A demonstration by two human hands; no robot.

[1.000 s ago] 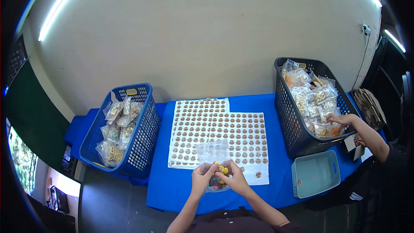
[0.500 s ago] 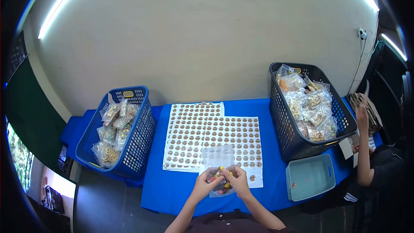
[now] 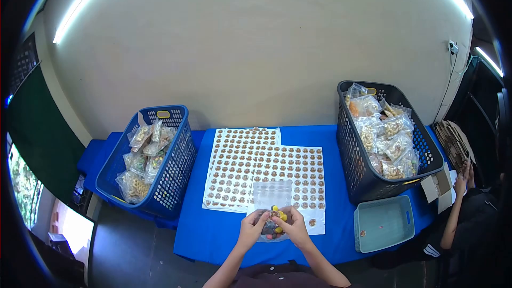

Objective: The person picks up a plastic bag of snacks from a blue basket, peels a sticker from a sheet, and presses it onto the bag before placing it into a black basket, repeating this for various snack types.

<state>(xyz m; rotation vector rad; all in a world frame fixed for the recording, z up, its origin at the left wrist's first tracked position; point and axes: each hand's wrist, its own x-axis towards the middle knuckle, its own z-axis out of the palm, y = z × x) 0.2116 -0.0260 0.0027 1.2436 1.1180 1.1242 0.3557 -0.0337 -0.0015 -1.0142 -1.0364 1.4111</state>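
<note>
A blue basket (image 3: 160,181) stood at the far left of the blue table (image 3: 208,234). It was full of small clear snack bags (image 3: 143,160). Just to its right, sheets of round brown stickers (image 3: 261,168) lay flat on the table, one partly over the other.

At the near edge of the sheets was a clear plastic bag (image 3: 272,194). Its top end lay flat on the stickers. Its bottom end was between the person's two hands, close to the near side of the table. Little yellow, red and dark pieces sat bunched up in that bottom end.

The left hand (image 3: 250,229) was pinching the left side of the bag with its fingers curled in. The right hand (image 3: 293,226) was pinching the right side the same way. The two hands were almost touching, with the bag's pieces between them.

Further right, one lone sticker (image 3: 312,222) sat near the corner of the sheet. Next came a light teal tray (image 3: 384,224). Behind the tray stood a dark basket (image 3: 354,165), also piled with snack bags. At the far right, another person (image 3: 469,208) sat at the table's end with hands raised beside some small cards (image 3: 437,184).
</note>
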